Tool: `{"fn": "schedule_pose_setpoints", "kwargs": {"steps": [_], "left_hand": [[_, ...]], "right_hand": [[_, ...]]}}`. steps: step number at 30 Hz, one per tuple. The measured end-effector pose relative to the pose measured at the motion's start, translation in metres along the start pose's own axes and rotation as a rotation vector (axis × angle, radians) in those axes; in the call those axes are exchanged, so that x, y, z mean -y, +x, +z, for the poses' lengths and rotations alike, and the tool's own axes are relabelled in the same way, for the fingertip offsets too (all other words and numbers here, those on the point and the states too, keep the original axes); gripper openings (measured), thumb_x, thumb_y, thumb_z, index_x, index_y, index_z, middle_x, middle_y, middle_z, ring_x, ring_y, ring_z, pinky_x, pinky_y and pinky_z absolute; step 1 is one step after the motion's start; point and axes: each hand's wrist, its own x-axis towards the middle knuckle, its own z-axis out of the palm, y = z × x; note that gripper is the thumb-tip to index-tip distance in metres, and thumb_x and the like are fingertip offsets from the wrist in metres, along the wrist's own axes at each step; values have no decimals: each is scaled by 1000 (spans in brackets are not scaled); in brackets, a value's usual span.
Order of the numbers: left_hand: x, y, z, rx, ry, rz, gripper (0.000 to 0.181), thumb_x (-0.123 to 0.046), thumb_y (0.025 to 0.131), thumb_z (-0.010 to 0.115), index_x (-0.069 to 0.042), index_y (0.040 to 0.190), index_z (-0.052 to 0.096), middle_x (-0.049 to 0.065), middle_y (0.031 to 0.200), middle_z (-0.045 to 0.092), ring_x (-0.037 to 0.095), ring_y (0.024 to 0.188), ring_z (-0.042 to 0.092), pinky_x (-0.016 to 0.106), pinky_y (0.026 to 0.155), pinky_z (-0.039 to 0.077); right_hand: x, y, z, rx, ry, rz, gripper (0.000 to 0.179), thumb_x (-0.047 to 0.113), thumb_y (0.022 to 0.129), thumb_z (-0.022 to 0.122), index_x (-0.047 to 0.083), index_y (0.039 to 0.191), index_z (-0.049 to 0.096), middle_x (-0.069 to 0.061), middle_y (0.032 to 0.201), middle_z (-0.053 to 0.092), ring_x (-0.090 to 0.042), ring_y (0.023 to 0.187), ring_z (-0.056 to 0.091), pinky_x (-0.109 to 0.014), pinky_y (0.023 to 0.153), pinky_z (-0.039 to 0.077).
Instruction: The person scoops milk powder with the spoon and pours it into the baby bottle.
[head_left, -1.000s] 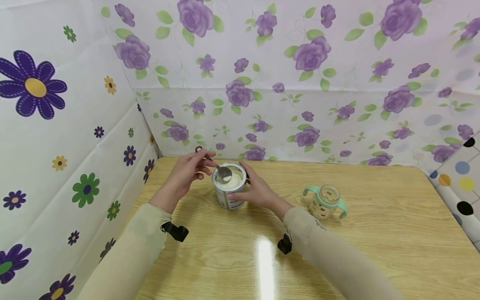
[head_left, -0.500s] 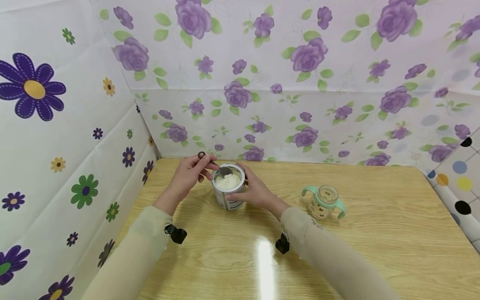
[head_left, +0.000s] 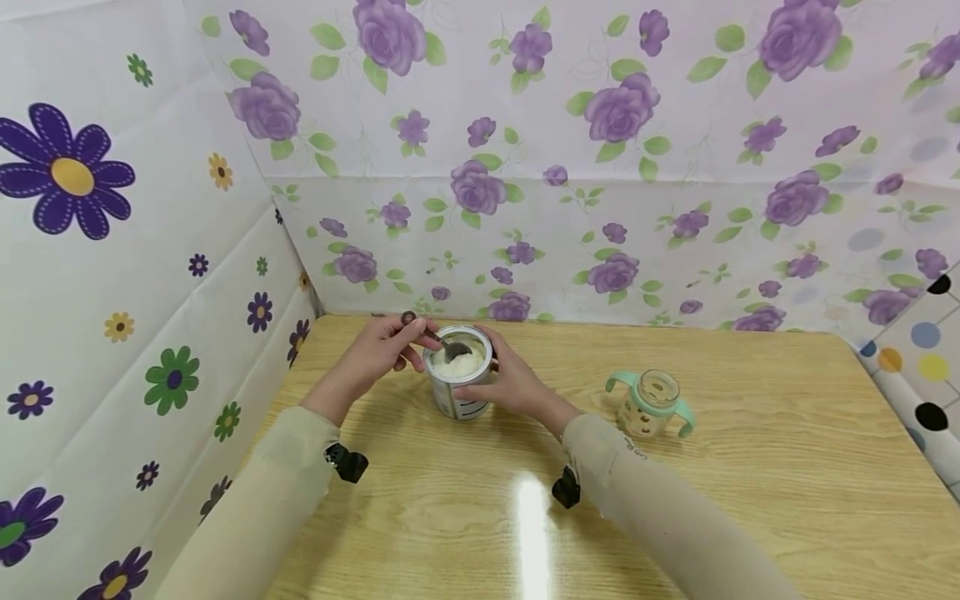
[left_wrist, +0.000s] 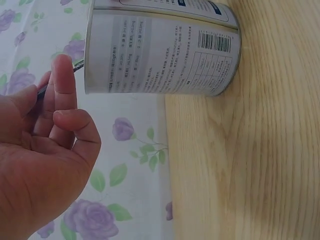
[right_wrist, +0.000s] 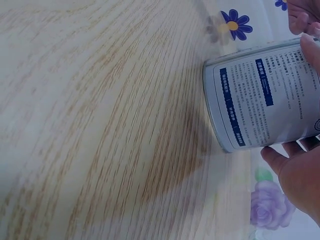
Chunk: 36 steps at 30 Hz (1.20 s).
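Observation:
My left hand (head_left: 378, 350) pinches the dark handle of a spoon (head_left: 456, 352), whose bowl lies in pale powder (head_left: 459, 364) inside an open milk powder can (head_left: 450, 398). The can stands upright on the table near its back edge. Around the can's right side my right hand (head_left: 517, 379) curls, thumb in front. In the left wrist view, the left hand (left_wrist: 50, 145) holds the thin spoon handle (left_wrist: 78, 65) beside the rim, and the can's printed label (left_wrist: 150, 55) faces it. The right wrist view shows the right hand (right_wrist: 302, 175) gripping the can (right_wrist: 265, 95).
A baby bottle (head_left: 647, 408) with two mint-green handles and an open top stands on the wooden table (head_left: 750, 467) to the right. Flower-printed sheets (head_left: 525, 142) hang behind the table and on the left. A light reflection lies on the tabletop near the front.
The spoon's handle end has dipped lower and shifted right with my left hand, and its bowl has moved slightly right within the powder. My right hand keeps its grip on the can.

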Motion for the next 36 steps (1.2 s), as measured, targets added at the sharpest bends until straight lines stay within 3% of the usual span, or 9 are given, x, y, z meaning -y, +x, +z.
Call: {"fn": "schedule_pose_setpoints", "kwargs": {"steps": [10,16,25,36], "left_hand": [[-3,2,6,-85,-76,-63,48,-37,116,49,-1,143,66,-1,106,80,15,76,68,27,64,45],[-3,4,6,-105,-44,-77,46,-36,116,48,-2,138,68,-1,106,80,14,75,66,29,67,46],[-10,5,3,-55,21,-90,43,-38,116,49,-6,133,72,4,108,80,18,75,65,27,64,43],[-12,0,-2,26,39,-109,44,-34,117,48,0,135,68,4,105,78,21,74,63,29,63,39]], "right_hand": [[-2,1,1,2,32,-4,109,23,92,89,20,172,16,-11,168,37,-34,152,41,-59,123,34],[-3,0,0,0,22,3,108,25,91,90,22,172,18,-8,167,39,-32,151,43,-57,122,36],[-2,0,0,-7,16,12,109,27,90,91,24,171,18,-4,165,40,-28,150,44,-55,122,38],[-2,0,1,-2,23,0,107,25,91,90,25,171,18,-3,163,42,-25,148,46,-53,121,38]]}}
